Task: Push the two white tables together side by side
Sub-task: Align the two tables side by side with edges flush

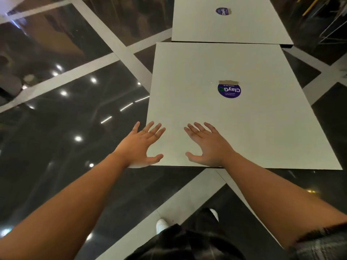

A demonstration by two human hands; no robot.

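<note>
Two square white-topped tables stand end to end on a dark, glossy tiled floor (pixel 71 117) crossed by pale bands. The near white table (pixel 234 128) fills the middle of the view; the far white table (pixel 231 29) lies beyond it, their facing edges just about meeting along a thin dark seam. The two are not lined up — the far one sits shifted to the right, so its right corner juts past the near table's far right corner.

Both hands are at the near table's closest edge, toward its left corner. The left hand (pixel 141 145) is open with fingers fanned out, palm down over the corner itself, its thumb lying along the front edge and its little finger reaching past the left side. The right hand (pixel 208 145) is likewise open and splayed, palm down on the tabletop just beside the left, thumbs pointing toward each other with a bare strip of table between them. Neither hand grips anything.

A round blue sticker (pixel 229 90) with a strip of tape above it sits well ahead of the right hand, near the table's centre. A smaller round blue sticker (pixel 222 11) marks the far table. Below — white shoes (pixel 161 224) on the floor.
</note>
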